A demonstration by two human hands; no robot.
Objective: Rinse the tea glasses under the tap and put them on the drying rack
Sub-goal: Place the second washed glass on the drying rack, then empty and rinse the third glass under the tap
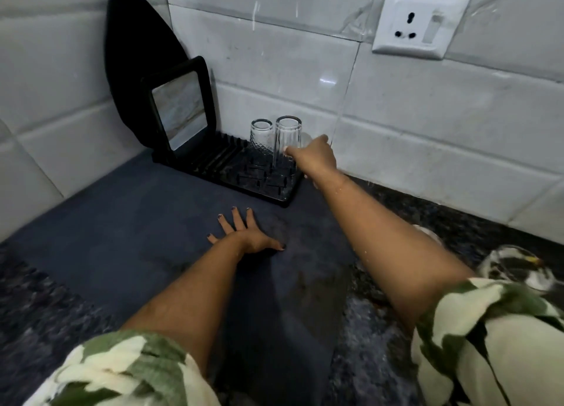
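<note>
A black drying rack (276,196) stands on a dark blue mat (128,222) against the tiled wall. Two clear tea glasses stand upside down on it: a patterned one (261,137) and a taller ribbed one (287,134). My right hand (314,157) reaches over the rack's right end. It grips a third clear glass (330,141), mostly hidden behind the hand, right beside the tall glass. My left hand (244,234) rests flat on the mat in front of the rack, fingers spread, holding nothing.
A black-framed tray (180,109) stands in the rack's left slots, with a black oval board (128,54) leaning in the corner behind it. A white wall socket (421,24) is at upper right. Another glass item (515,268) sits on the granite counter (381,344) by my right sleeve.
</note>
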